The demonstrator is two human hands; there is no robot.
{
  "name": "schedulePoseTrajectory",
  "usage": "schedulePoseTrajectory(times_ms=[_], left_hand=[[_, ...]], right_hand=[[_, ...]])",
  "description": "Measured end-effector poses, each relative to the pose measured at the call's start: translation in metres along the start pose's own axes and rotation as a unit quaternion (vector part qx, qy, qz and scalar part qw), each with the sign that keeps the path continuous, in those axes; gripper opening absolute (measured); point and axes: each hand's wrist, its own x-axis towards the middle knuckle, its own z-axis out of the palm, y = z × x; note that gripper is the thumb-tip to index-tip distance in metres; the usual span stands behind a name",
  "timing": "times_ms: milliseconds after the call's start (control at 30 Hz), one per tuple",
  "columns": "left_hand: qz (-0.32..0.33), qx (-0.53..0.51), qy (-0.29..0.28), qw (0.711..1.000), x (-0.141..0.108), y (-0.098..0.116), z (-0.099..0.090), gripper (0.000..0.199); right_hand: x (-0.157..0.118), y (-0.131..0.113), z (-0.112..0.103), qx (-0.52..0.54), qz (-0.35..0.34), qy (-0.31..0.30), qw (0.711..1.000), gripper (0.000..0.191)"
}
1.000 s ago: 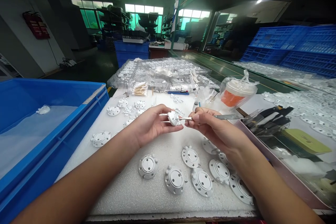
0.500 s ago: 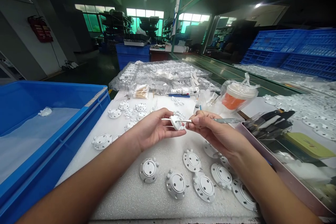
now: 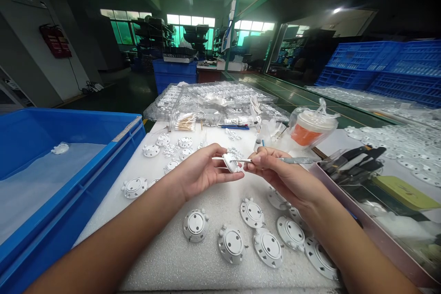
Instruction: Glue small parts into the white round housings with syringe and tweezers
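Note:
Between the thumb and fingers of my left hand (image 3: 206,167) a round white plastic part (image 3: 230,162) is held tilted, its face toward the right. My right hand (image 3: 272,163) pinches a thin brush-like tool (image 3: 298,160), whose fine tip reaches the face of that part. Whether the tip touches it is too small to tell. Below the hands, several similar white discs with dark dots, such as this disc (image 3: 195,224), lie on a white foam sheet (image 3: 165,262). More discs (image 3: 150,150) and small white pieces (image 3: 169,149) lie beyond my left forearm.
A blue bin (image 3: 134,135) stands at the left, one white part (image 3: 60,148) inside. Cotton swabs (image 3: 186,122), pens (image 3: 234,127) and a bagged cup (image 3: 306,133) sit at the back. At the right is a box of tools (image 3: 356,156); blue crates (image 3: 365,57) stand behind.
Both hands stay nearly in place, with the tool tip still at the white part. The view has shifted very slightly.

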Motion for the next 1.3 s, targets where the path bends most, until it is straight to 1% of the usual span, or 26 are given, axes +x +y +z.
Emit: schedulePoseTrajectory(times_ms=[167, 400, 533, 700, 767, 833, 900, 967, 1000, 1100, 1167, 1200, 1300], left_hand=[[-0.005, -0.013, -0.003, 1.0, 0.001, -0.001, -0.002, 0.028], [-0.004, -0.033, 0.001, 0.999, 0.005, -0.002, -0.004, 0.04], [-0.003, -0.038, 0.001, 0.999, 0.004, -0.002, -0.003, 0.04], [0.001, -0.041, 0.009, 0.999, 0.004, -0.002, -0.004, 0.038], [0.004, -0.041, 0.014, 0.999, 0.004, -0.002, -0.004, 0.038], [0.006, -0.042, 0.017, 0.999, 0.003, -0.002, -0.004, 0.038], [0.008, -0.044, 0.018, 0.999, 0.003, -0.002, -0.003, 0.037], [0.007, -0.046, 0.018, 0.999, 0.003, -0.002, -0.003, 0.036], [0.005, -0.046, 0.017, 0.999, 0.003, -0.002, -0.003, 0.036], [-0.003, -0.045, 0.005, 0.999, 0.004, -0.001, -0.004, 0.031], [-0.005, -0.046, -0.003, 0.999, 0.004, -0.001, -0.004, 0.03], [-0.004, -0.047, -0.005, 0.999, 0.004, -0.001, -0.005, 0.03], [-0.001, -0.047, -0.005, 0.999, 0.004, -0.001, -0.004, 0.031]], right_hand=[[-0.001, -0.002, 0.002, -0.017, -0.007, 0.002, 1.0, 0.031], [-0.002, 0.0, 0.0, -0.022, -0.031, -0.008, 0.999, 0.026], [-0.002, 0.001, 0.0, -0.039, -0.055, -0.023, 0.997, 0.023], [-0.002, 0.001, 0.001, -0.047, -0.081, -0.02, 0.995, 0.02], [-0.001, 0.001, 0.001, -0.037, -0.099, -0.018, 0.994, 0.019], [-0.001, 0.002, 0.002, -0.032, -0.145, -0.002, 0.989, 0.017], [-0.003, 0.003, 0.003, -0.06, -0.232, 0.024, 0.971, 0.011], [-0.006, 0.003, 0.005, -0.143, -0.315, 0.041, 0.937, 0.014], [-0.008, 0.004, 0.006, -0.199, -0.341, 0.041, 0.918, 0.017], [-0.014, 0.005, 0.01, -0.368, -0.371, 0.005, 0.853, 0.019], [-0.016, 0.006, 0.011, -0.42, -0.389, -0.019, 0.82, 0.02], [-0.017, 0.006, 0.011, -0.427, -0.4, -0.019, 0.811, 0.02], [-0.017, 0.008, 0.01, -0.425, -0.43, 0.003, 0.797, 0.021]])
